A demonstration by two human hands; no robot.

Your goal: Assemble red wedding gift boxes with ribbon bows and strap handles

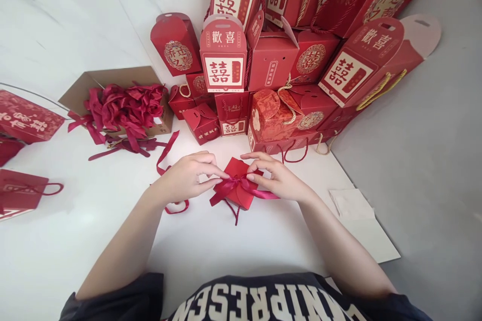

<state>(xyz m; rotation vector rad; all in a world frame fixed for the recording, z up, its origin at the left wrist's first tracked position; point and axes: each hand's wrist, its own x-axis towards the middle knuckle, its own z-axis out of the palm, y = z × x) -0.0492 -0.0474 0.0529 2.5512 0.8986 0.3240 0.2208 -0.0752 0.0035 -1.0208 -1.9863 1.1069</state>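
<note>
A small red gift box [236,169] lies on the white table [226,241] in front of me. A dark red ribbon [235,185] is wrapped over it in a bow shape, with tails hanging toward me. My left hand [187,175] pinches the ribbon's left loop at the box. My right hand [276,176] pinches the ribbon on the right side. Both hands have fingers pressed together on the ribbon.
A cardboard box of loose red ribbons [124,105] stands at the back left. Many red gift boxes and bags [271,60] are stacked at the back. More red bags [22,120] lie at the left edge. White paper [350,203] lies right, near the table edge.
</note>
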